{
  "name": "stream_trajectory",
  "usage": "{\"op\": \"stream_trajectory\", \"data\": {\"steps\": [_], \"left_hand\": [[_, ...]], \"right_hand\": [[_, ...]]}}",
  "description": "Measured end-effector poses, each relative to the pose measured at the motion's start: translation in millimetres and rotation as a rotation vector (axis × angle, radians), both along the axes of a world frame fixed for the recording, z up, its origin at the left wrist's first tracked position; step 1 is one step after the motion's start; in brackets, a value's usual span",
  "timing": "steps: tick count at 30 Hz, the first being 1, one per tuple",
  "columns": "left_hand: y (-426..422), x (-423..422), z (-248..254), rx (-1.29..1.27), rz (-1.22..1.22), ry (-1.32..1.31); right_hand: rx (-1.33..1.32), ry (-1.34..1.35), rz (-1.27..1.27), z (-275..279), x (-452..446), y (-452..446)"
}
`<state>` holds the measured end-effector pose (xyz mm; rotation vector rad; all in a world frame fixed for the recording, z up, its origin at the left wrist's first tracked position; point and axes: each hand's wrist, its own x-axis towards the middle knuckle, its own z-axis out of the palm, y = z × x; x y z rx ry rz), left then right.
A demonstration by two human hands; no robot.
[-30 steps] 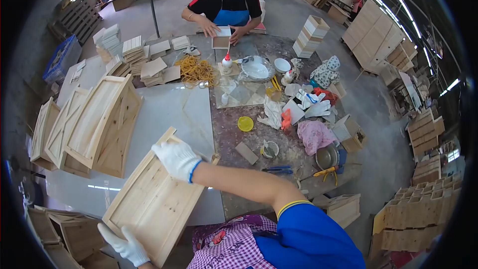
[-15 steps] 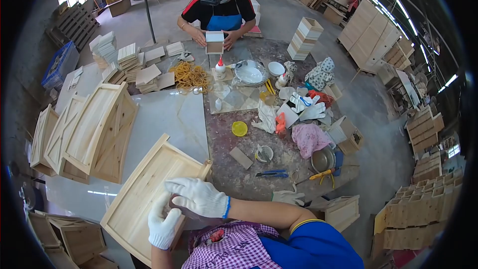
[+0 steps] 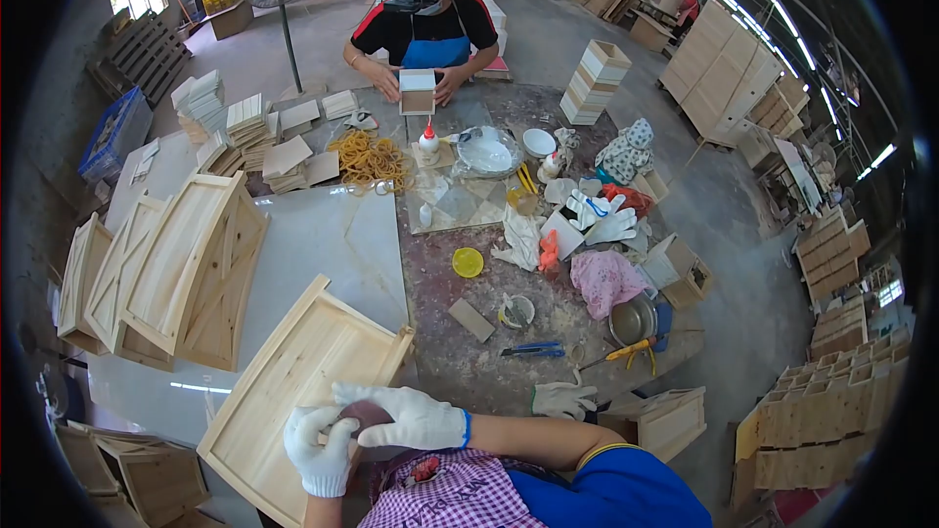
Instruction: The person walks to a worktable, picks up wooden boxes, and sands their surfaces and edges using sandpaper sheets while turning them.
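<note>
Both my hands wear white knitted gloves and meet over the near end of a wooden crate-like box [image 3: 293,362], its pale panel facing up. Between them is a reddish-brown piece of sandpaper [image 3: 366,415]. My right hand [image 3: 416,418] has it between thumb and fingers. My left hand [image 3: 319,445] is curled, its fingertips closed on the sheet's left edge. Part of the sandpaper is hidden behind the gloves.
Similar wooden boxes [image 3: 186,269] stand at left. On the table lie a blue-handled tool [image 3: 533,348], a bowl [image 3: 516,310], a yellow lid [image 3: 468,262], rubber bands [image 3: 372,160] and gloves [image 3: 564,398]. Across it a co-worker [image 3: 424,34] holds a small box [image 3: 418,93].
My hands have moved slightly down towards my body, and the right hand has turned. The sandpaper, mostly hidden before, now shows between them. The co-worker's small box has shifted slightly.
</note>
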<state>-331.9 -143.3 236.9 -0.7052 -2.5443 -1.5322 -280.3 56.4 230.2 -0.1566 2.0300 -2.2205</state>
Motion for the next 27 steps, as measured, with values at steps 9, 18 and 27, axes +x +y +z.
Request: {"op": "stream_trajectory", "data": {"steps": [9, 18, 27], "left_hand": [[-11.3, -38.9, 18.5, 0.025, -0.117, 0.082], [-76.5, -110.7, -55.1, -0.780, 0.303, 0.199], [-77.6, -106.7, -57.5, -0.746, 0.345, 0.185]], "right_hand": [[-0.044, -0.271, 0.275, -17.4, -27.6, -16.6], [1.316, 0.885, -0.272, 37.5, -104.2, -15.5], [1.175, 0.910, 0.180, -87.1, -158.0, -2.9]]}}
